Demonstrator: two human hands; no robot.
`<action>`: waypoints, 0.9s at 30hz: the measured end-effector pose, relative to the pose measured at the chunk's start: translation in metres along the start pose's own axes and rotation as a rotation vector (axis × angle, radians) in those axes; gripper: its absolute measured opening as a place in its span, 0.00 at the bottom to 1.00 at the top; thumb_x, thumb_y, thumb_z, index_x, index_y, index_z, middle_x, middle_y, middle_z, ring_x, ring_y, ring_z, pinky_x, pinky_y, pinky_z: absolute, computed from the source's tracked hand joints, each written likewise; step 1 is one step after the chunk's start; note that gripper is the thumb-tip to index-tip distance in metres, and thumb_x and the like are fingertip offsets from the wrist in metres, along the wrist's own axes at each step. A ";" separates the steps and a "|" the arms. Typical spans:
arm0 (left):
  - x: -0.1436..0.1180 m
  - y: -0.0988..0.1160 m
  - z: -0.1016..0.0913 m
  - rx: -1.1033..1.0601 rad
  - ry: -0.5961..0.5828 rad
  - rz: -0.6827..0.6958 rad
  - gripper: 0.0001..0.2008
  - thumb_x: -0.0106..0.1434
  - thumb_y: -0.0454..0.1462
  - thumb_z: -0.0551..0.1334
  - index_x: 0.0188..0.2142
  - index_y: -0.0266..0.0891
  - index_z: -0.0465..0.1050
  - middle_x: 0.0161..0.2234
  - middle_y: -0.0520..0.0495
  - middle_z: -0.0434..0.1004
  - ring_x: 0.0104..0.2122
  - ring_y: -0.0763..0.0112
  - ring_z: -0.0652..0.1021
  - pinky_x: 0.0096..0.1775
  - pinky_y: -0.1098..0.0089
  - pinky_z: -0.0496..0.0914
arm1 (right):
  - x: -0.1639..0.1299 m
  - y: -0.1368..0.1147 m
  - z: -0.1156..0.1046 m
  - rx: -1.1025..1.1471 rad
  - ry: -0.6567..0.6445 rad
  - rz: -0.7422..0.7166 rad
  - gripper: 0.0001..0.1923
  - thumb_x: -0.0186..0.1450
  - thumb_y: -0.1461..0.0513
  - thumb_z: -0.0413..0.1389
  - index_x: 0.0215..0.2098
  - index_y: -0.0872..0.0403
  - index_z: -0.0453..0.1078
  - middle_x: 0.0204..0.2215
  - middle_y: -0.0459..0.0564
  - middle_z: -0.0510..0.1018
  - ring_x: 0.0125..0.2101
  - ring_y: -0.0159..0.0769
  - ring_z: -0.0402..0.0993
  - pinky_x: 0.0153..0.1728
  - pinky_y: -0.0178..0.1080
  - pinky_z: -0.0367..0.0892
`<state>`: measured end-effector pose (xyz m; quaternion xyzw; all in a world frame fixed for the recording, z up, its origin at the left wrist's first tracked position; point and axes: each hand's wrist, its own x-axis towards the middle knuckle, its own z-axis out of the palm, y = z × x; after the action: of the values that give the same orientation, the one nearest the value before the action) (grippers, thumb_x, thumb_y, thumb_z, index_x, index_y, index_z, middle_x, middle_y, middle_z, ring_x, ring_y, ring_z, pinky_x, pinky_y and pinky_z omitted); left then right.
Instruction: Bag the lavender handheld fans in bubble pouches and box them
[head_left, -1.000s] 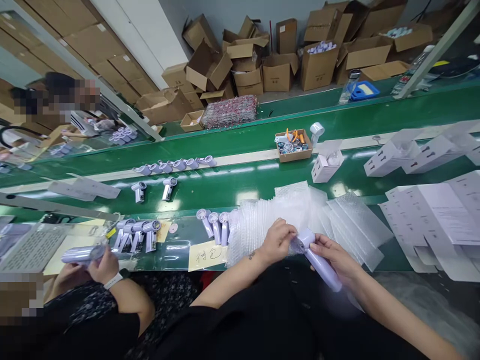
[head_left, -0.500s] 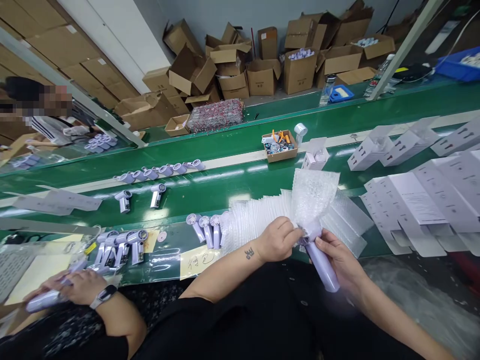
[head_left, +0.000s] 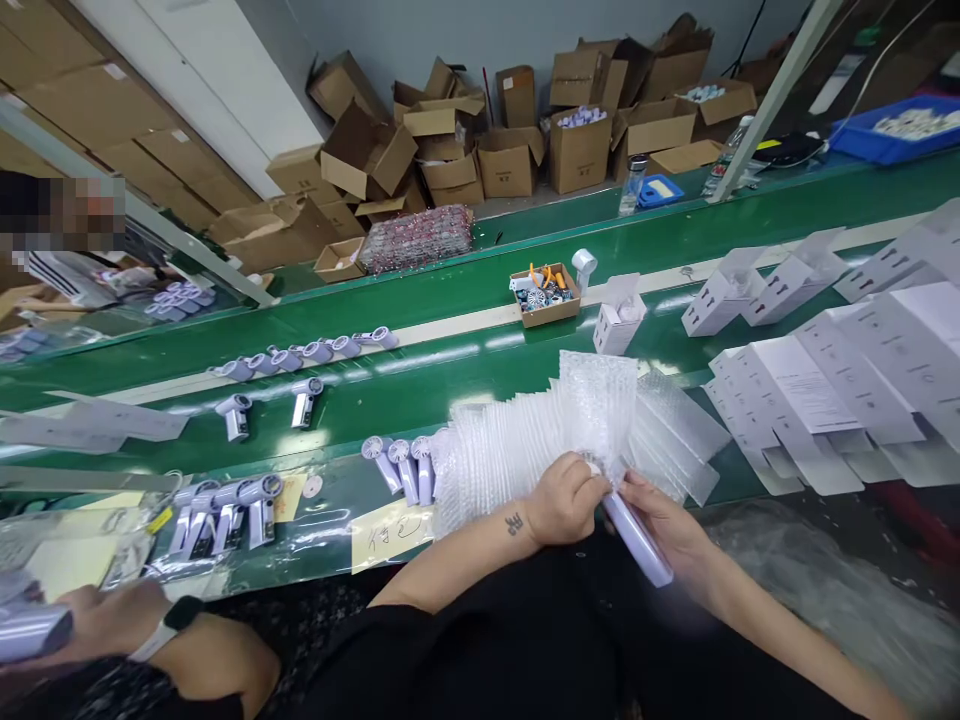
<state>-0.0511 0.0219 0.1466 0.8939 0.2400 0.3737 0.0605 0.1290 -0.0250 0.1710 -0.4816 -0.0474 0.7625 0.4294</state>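
A lilac handheld fan (head_left: 639, 545) slants in front of my body, its head end covered by a clear bubble-wrap bag (head_left: 598, 400). My left hand (head_left: 568, 500) pinches the bag's mouth beside the fan's neck. On the other side, my right hand (head_left: 667, 520) grips the fan near the bag's edge, its thumb on top and some fingers hidden behind. Beyond my hands lies a row of overlapping bubble-wrap bags (head_left: 502, 450). Several lilac fans (head_left: 405, 470) rest at the left end of that row, above a yellow handwritten paper (head_left: 390, 535).
White printed cartons (head_left: 810, 385) spread along the right; an upright white box (head_left: 619, 318) and a small carton of parts (head_left: 551, 300) stand farther back. At left, a co-worker's hand (head_left: 124, 615) is beside another lilac fan (head_left: 37, 630). More fans (head_left: 232, 510) lie nearby.
The fan's head, visible at the bag's mouth before, has gone inside the bag. My right hand has shifted up toward the bag's edge. The co-worker's hands have moved left with their fan.
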 end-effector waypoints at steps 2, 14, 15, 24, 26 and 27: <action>-0.004 -0.002 0.004 -0.012 -0.005 -0.029 0.10 0.57 0.26 0.50 0.34 0.36 0.66 0.24 0.48 0.62 0.27 0.68 0.64 0.29 0.68 0.64 | 0.000 0.001 0.001 0.012 -0.006 -0.069 0.23 0.51 0.63 0.67 0.42 0.49 0.65 0.27 0.42 0.76 0.24 0.31 0.73 0.27 0.34 0.71; 0.032 0.036 0.005 -0.149 -0.085 -0.169 0.08 0.56 0.29 0.52 0.34 0.36 0.67 0.26 0.46 0.68 0.27 0.68 0.70 0.31 0.67 0.69 | 0.001 0.010 -0.013 -0.087 0.023 -0.065 0.18 0.49 0.52 0.65 0.28 0.53 0.65 0.20 0.45 0.72 0.21 0.37 0.71 0.23 0.39 0.68; 0.035 0.034 0.006 -0.168 -0.101 -0.200 0.08 0.55 0.29 0.52 0.34 0.36 0.68 0.27 0.46 0.69 0.28 0.68 0.71 0.32 0.67 0.69 | 0.003 0.008 -0.014 -0.100 0.055 -0.108 0.18 0.49 0.53 0.65 0.29 0.52 0.64 0.21 0.44 0.73 0.21 0.37 0.71 0.22 0.39 0.67; 0.054 0.022 -0.004 -0.832 -0.231 -0.851 0.05 0.57 0.33 0.57 0.28 0.35 0.71 0.26 0.51 0.71 0.28 0.73 0.71 0.33 0.73 0.65 | -0.006 -0.018 -0.022 -0.308 0.153 -0.243 0.17 0.52 0.51 0.63 0.27 0.51 0.63 0.17 0.40 0.68 0.17 0.31 0.62 0.19 0.34 0.56; 0.055 0.026 -0.011 -0.968 -0.211 -0.986 0.04 0.56 0.34 0.59 0.27 0.34 0.70 0.24 0.52 0.69 0.27 0.75 0.69 0.32 0.74 0.64 | -0.019 -0.024 -0.022 -0.529 0.192 -0.378 0.15 0.54 0.51 0.61 0.24 0.51 0.63 0.17 0.42 0.66 0.19 0.31 0.60 0.20 0.35 0.54; 0.054 0.028 -0.016 -1.019 -0.193 -1.056 0.05 0.55 0.35 0.59 0.27 0.34 0.69 0.23 0.52 0.68 0.25 0.76 0.68 0.30 0.74 0.63 | -0.026 -0.027 -0.021 -0.697 0.217 -0.495 0.14 0.56 0.52 0.60 0.23 0.51 0.63 0.18 0.42 0.66 0.20 0.32 0.60 0.21 0.35 0.54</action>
<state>-0.0188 0.0217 0.2012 0.5496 0.4283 0.2795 0.6606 0.1660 -0.0333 0.1911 -0.6491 -0.3704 0.5201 0.4134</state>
